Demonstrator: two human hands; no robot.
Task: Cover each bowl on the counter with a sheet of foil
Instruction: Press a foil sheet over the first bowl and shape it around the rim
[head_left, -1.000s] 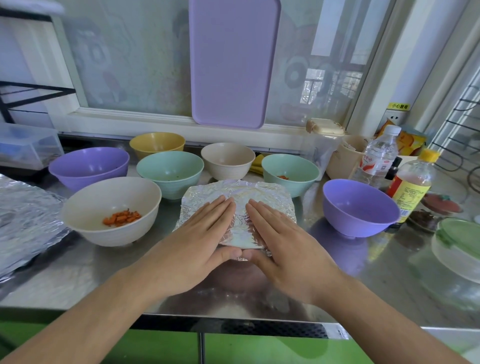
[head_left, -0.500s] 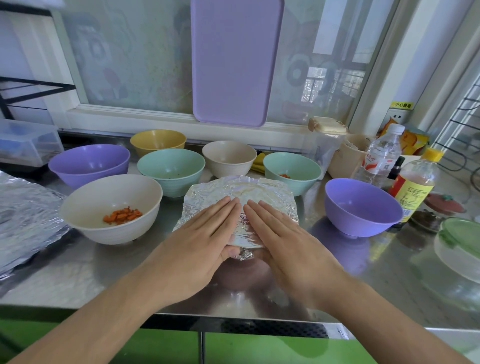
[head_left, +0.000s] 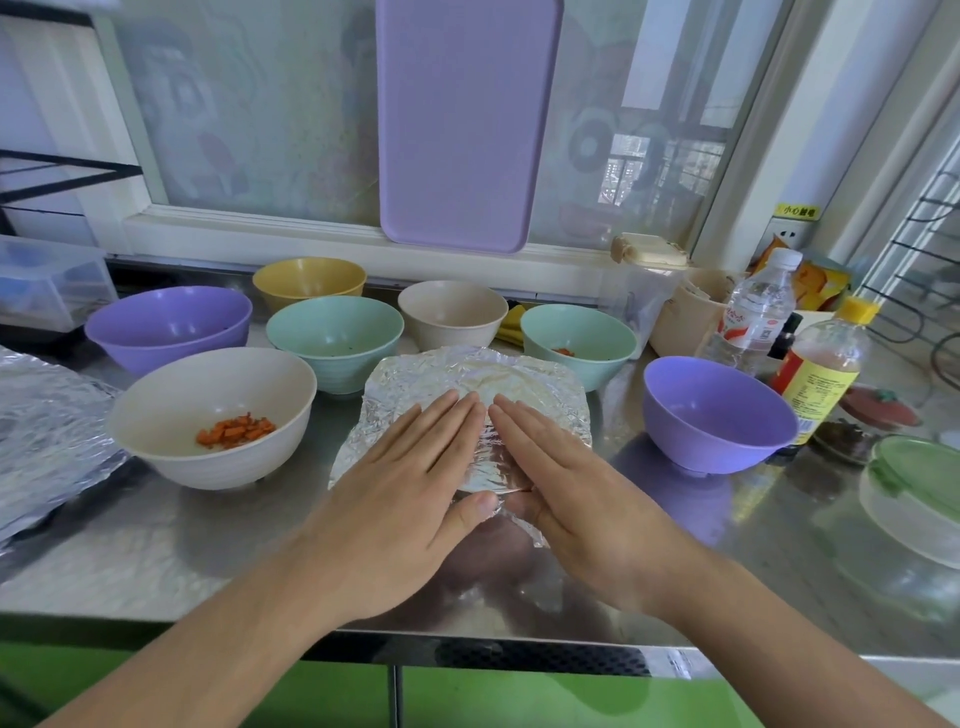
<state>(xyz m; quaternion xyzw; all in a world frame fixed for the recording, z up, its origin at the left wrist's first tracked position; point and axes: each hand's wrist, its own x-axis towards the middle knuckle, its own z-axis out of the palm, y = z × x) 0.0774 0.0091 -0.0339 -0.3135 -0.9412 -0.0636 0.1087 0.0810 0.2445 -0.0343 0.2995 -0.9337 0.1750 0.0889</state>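
Foil sheet (head_left: 467, 410) sits draped over one bowl at the counter (head_left: 156, 561) centre, and your left hand (head_left: 400, 499) and right hand (head_left: 571, 499) lie flat on it, fingers straight, grip on nothing. Press unevenly and you could tear it or tip the hidden bowl. From 9 to 2 o'clock stand seven uncovered bowls: two purple, two green, two cream, one yellow. Spare foil (head_left: 47, 441) lies at 9 o'clock.

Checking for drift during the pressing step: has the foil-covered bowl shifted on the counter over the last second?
No. The foil-covered bowl keeps its place between the beige bowl with carrot and the purple bowl; only the camera shifted slightly.
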